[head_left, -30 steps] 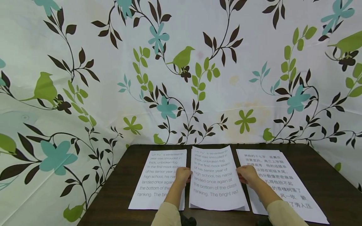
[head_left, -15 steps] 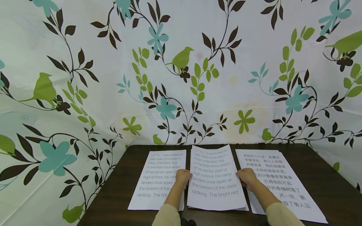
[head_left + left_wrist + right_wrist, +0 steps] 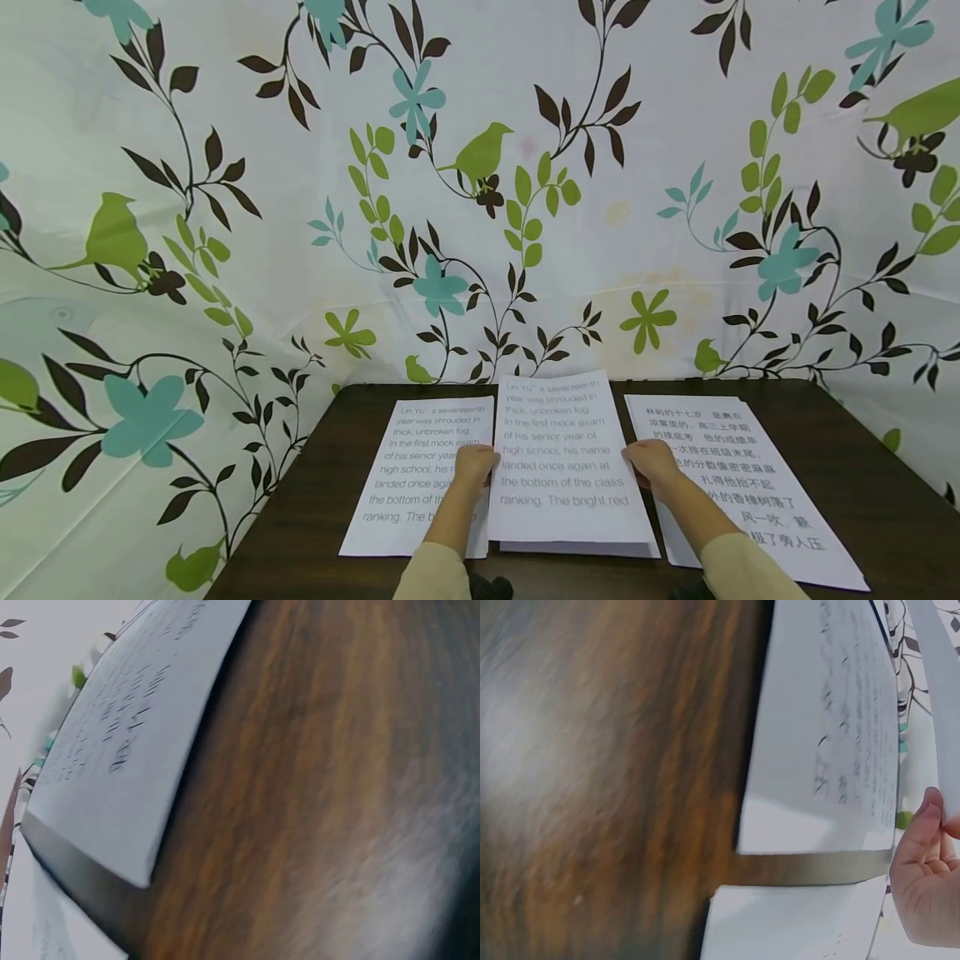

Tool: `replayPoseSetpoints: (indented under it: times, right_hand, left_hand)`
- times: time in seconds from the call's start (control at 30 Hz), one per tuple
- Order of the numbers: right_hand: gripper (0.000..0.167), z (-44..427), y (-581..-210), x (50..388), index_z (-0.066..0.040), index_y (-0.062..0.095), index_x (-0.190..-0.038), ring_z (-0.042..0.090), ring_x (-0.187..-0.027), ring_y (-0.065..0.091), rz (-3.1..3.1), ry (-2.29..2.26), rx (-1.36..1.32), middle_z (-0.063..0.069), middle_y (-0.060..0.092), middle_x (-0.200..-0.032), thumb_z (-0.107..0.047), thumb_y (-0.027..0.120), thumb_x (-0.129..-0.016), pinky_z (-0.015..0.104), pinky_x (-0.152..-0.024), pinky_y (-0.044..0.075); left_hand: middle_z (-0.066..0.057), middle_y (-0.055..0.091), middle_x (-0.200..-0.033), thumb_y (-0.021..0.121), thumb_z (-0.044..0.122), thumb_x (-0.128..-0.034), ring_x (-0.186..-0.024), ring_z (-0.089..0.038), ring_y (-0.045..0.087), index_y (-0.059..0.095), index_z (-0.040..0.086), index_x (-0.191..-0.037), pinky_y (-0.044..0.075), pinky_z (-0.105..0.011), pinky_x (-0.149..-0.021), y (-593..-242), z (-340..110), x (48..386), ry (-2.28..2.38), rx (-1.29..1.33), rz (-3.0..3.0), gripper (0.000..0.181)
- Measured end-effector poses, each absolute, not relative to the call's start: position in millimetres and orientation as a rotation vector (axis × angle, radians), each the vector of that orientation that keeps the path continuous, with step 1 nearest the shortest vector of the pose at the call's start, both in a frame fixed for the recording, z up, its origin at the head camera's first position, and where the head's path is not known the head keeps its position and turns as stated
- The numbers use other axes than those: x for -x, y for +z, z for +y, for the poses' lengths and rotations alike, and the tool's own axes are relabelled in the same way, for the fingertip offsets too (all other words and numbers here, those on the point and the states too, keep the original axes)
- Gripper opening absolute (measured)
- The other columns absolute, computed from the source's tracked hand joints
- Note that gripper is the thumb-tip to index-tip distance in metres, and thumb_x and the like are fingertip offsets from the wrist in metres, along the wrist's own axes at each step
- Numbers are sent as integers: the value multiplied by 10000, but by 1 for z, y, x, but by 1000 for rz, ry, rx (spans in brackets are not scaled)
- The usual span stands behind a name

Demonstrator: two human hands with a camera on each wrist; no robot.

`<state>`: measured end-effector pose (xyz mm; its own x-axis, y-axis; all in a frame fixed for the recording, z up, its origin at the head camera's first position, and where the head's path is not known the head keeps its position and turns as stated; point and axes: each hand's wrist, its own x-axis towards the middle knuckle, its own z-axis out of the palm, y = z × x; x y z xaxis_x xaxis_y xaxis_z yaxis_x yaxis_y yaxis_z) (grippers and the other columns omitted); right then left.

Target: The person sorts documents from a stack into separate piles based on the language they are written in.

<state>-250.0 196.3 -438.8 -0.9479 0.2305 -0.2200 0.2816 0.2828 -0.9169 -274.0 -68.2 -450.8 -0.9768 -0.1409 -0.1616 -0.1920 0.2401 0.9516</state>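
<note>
A white sheet of paper point(image 3: 562, 467) with large English print is held up at the middle of the table by both hands. My left hand point(image 3: 474, 467) pinches its left edge, and my right hand point(image 3: 654, 463) pinches the right edge. Fingers and thumb of the right hand point(image 3: 926, 874) close on the sheet's edge in the right wrist view. Beneath the raised sheet lies more white paper point(image 3: 577, 548), mostly hidden. In the left wrist view the left hand is out of sight; printed paper point(image 3: 142, 757) lies on the wood there.
To the left lies white paper with the same English text point(image 3: 420, 483). A stack of sheets with Chinese text point(image 3: 787, 537) lies slanted on the right, partly under the right forearm. The dark wooden table point(image 3: 292, 517) backs onto a patterned cloth point(image 3: 255, 275).
Both hands have lifted the middle sheet and shifted it slightly left. Its lower edge has come up, so more of the paper underneath shows. The side papers stay put.
</note>
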Motion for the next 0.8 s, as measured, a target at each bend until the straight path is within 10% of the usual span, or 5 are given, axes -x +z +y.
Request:
replayPoseSetpoints:
  times: [0.5,0.8]
  right_hand:
    - [295,162,-416,262,128,519,-1029,173,-602,520,2426,-1895,-444,146,547,-792,-69,459,-818,246,-529,440]
    - [266,132,-408,265,114,551,-980,183,-608,524,2391,-1966,-427,153,549,-805,-47,469,-785,253,-522,447]
  left_hand:
    - [-123,602,-841,531,42,-800,-703,-190,599,571,-95,-1010,492,-276,-609,-430,-104,282,1940,349,2421,254]
    - [-97,607,-699,529,43,-797,-505,-115,498,617,-68,-941,376,-187,-443,-420,-135,282,1892,386,2481,201]
